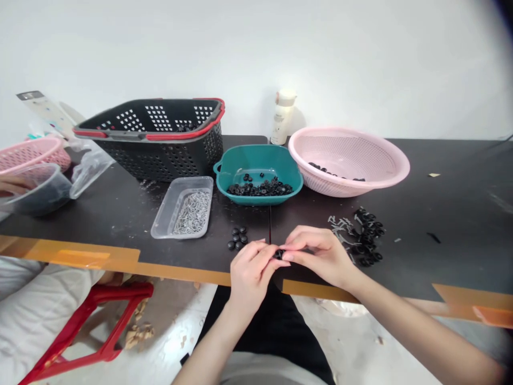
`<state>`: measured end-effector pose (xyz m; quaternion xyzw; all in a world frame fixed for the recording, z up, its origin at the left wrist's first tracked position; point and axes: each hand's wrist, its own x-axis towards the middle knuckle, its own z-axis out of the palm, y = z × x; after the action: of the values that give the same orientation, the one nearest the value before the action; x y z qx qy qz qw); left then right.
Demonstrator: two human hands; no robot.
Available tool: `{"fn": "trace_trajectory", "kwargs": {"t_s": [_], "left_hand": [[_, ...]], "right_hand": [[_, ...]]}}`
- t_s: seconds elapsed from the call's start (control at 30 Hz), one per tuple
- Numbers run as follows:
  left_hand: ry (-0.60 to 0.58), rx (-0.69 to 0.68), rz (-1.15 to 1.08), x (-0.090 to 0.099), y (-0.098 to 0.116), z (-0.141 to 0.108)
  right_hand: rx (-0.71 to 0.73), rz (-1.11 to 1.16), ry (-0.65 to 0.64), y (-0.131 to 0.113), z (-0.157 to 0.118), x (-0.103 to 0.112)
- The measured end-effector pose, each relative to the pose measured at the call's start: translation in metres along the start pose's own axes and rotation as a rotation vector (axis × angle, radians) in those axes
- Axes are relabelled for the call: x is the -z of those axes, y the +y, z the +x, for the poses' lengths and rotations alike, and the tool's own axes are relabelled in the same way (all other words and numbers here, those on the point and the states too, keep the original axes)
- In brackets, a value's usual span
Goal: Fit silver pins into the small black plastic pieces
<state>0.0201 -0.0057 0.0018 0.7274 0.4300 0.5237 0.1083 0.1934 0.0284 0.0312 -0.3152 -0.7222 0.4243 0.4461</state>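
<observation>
Pinching a little black piece point(279, 254) between them, the left hand point(250, 280) and right hand point(323, 255) stay close together over the table point(460, 224). Only a few black pieces point(238, 238) sit nearby, while many more lie in the green bowl point(259, 200) and a messy pile point(356, 238).

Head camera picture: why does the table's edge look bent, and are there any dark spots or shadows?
In the head view, the edge of the table probably looks bent because a wide lens curves things near the sides. The top right corner turns dark, and the bottle casts a soft shadow on the white wall.
</observation>
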Motion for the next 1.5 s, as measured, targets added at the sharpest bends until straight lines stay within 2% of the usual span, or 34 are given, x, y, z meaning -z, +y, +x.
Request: {"fn": "trace_trajectory", "kwargs": {"t_s": [0.2,0.27,0.37,0.47,0.63,0.77,1.03,1.23,1.33,1.5], "left_hand": [[-0.061,0.035,-0.018,0.0,-0.002,-0.001],[-0.111,0.037,-0.007,0.0,-0.002,-0.001],[-0.155,0.038,0.002,0.0,-0.003,-0.001],[-0.173,0.034,0.045,-0.002,-0.002,0.0],[-0.241,-0.04,0.123,-0.004,-0.001,0.002],[-0.296,-0.019,0.103,-0.004,0.0,0.002],[-0.262,0.014,-0.011,-0.001,-0.001,0.0],[-0.222,-0.045,0.018,-0.001,0.0,0.001],[-0.222,-0.06,0.03,-0.001,0.0,0.002],[-0.244,0.001,0.005,0.0,0.0,0.002]], "right_hand": [[0.047,0.016,0.039,0.003,-0.003,-0.006],[0.004,0.081,0.02,0.004,-0.002,-0.008],[-0.145,0.218,-0.041,0.006,-0.003,-0.01],[-0.239,0.246,-0.11,0.007,-0.005,-0.009],[-0.245,0.218,-0.21,0.002,-0.006,-0.003],[-0.233,0.318,-0.192,0.002,-0.005,-0.005],[-0.387,0.575,-0.135,0.009,-0.003,-0.01],[-0.597,0.717,-0.082,0.011,0.0,-0.007],[-0.636,0.703,-0.093,0.012,0.001,-0.003],[-0.608,0.601,-0.085,0.008,0.002,-0.002]]}}
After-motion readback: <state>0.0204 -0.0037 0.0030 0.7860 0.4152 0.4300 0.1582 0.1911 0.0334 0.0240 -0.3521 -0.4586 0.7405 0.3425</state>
